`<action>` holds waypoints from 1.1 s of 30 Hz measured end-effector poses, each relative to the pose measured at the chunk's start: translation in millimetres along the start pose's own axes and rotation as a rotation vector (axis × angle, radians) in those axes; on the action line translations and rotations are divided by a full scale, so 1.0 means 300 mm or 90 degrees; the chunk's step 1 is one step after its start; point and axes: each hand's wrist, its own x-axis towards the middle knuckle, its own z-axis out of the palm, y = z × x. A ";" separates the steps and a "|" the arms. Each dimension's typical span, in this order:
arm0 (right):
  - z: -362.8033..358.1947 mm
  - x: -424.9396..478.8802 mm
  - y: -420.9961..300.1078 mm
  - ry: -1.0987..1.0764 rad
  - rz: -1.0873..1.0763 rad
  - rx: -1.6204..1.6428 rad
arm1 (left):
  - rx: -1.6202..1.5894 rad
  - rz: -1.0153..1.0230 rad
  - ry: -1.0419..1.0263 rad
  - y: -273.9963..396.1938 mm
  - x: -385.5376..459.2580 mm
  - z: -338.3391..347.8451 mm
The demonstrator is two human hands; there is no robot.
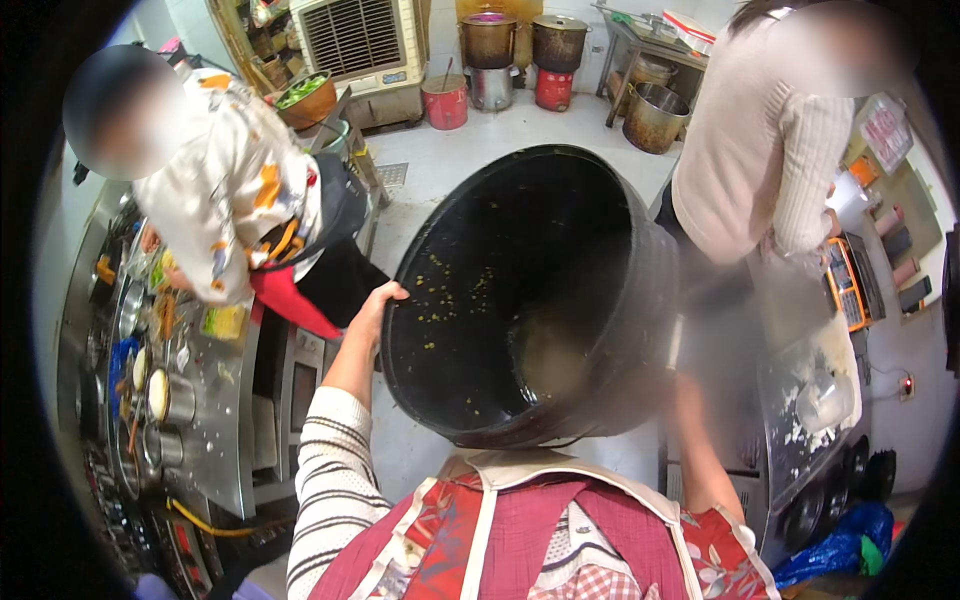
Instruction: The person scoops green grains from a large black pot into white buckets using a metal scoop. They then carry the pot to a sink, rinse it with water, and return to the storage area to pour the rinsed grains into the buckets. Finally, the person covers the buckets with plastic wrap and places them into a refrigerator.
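A large black bucket (555, 225) is tilted in front of my body, its open mouth facing me. Small yellow-green bits cling to its inner wall, and some cloudy liquid (555, 356) lies at the bottom. My left hand (384, 304) grips the rim on the left, thumb over the edge. On the other side, my right forearm reaches up along the bucket's outer wall. A blurred patch of the view and the bucket hide most of my right hand (679, 379), so its grip cannot be made out.
A co-worker (240, 180) leans over the steel counter (217, 420) at left; another person (750, 150) stands at the right-hand worktop (806, 375). Steel pots (656, 116), a red bucket (445, 103) and an air cooler (356, 45) stand at the back on the grey floor (420, 176).
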 end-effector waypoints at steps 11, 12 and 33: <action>0.363 0.783 -0.160 0.002 0.064 -0.082 | -0.048 0.047 0.021 0.465 0.637 -0.014; 0.407 0.833 -0.198 0.001 0.090 -0.079 | -0.009 0.046 0.016 0.516 0.729 -0.057; 0.736 2.299 -0.355 0.079 0.239 -0.110 | -0.015 0.017 0.029 1.365 1.872 0.490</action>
